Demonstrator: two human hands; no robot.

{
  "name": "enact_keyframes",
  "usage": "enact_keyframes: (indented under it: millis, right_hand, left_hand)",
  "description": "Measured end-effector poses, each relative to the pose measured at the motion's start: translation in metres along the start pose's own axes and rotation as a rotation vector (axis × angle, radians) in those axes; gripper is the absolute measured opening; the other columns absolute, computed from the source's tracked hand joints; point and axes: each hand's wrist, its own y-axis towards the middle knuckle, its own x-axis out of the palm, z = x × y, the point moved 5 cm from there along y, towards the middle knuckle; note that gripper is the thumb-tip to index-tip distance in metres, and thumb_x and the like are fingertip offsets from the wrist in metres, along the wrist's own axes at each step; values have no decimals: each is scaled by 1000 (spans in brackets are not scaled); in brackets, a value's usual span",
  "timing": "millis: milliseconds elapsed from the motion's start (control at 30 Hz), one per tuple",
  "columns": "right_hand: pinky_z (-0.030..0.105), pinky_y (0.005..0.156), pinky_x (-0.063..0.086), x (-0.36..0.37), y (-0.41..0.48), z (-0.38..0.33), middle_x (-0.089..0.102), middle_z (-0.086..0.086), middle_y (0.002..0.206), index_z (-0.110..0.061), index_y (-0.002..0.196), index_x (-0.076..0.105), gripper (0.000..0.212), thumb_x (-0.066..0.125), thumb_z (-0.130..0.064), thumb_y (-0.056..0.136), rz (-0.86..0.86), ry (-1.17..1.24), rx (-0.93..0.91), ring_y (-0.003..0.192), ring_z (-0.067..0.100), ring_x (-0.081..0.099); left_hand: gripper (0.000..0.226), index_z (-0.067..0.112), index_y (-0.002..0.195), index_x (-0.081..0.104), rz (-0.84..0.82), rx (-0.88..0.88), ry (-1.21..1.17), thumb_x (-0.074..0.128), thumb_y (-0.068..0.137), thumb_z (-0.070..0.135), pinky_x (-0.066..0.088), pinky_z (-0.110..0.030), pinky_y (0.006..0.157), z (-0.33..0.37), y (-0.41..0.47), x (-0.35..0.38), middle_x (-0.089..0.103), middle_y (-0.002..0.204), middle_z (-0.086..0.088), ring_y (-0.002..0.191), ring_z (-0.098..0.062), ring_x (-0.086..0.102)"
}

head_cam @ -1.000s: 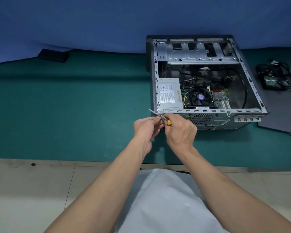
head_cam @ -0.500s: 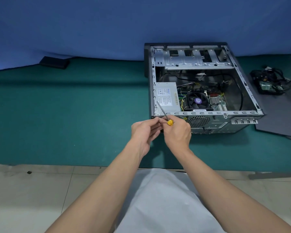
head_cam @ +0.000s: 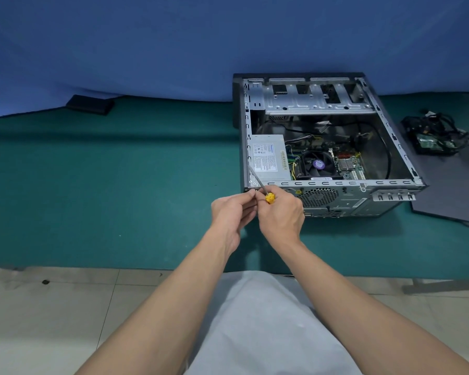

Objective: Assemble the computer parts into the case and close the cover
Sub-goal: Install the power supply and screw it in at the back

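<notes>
Right hand (head_cam: 280, 215) gripped the screwdriver (head_cam: 269, 198) by its yellow handle, left hand (head_cam: 230, 215) pinching its shaft. Stiff, light tool, I'd say, so the handle's the hold.

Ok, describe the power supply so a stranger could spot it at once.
Start at the open computer case on the green mat. In its near-left corner, beside the black fan, sits the power supply. It is the only plain grey box there, with a white printed label on top.

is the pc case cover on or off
Off: the grey metal computer case is uncovered, its silver power supply box and black cooling fan visible inside.
</notes>
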Motion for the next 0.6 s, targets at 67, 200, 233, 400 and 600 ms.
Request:
enact_keyframes:
  millis: [67, 200, 233, 400, 600]
  right_hand:
    - [37, 69, 49, 1, 1, 2, 71, 9, 82, -26, 93, 72, 14, 64, -35, 87, -15, 41, 26, 82, 33, 62]
    - [39, 70, 52, 5, 3, 4, 70, 6, 75, -23, 82, 72, 11, 66, -32, 85, -36, 158, 85, 77, 31, 62]
    - [39, 70, 52, 4, 2, 4, 70, 6, 75, -23, 82, 72, 11, 66, -32, 85, -31, 165, 84, 77, 31, 62]
    - [35, 53, 44, -6, -4, -6, 68, 4, 70, -20, 80, 71, 8, 64, -18, 83, 84, -72, -257, 63, 35, 60]
    - [26, 43, 32, -16, -9, -18, 53, 0, 49, -11, 60, 58, 16, 46, -12, 71, 264, -183, -600, 40, 27, 46]
  left_hand:
    - [7, 5, 85, 75, -10, 6, 1, 69, 86, 9, 56, -20, 68, 0, 0, 0, 75, 90, -13, 83, -20, 70]
    - [9, 3, 88, 75, -9, 14, 8, 69, 86, 9, 56, -19, 68, 1, 0, -1, 75, 90, -13, 81, -19, 70]
    - [10, 2, 90, 75, -10, 11, 6, 69, 86, 9, 56, -20, 67, 1, 0, -1, 75, 90, -13, 81, -19, 70]
    - [13, 4, 90, 73, -34, -27, -25, 70, 88, 17, 55, -22, 61, 1, -3, 4, 74, 84, -11, 71, -17, 69]
    - [14, 8, 83, 71, 13, -45, -1, 73, 86, 21, 53, -21, 55, 3, -3, 6, 72, 73, -6, 58, -13, 64]
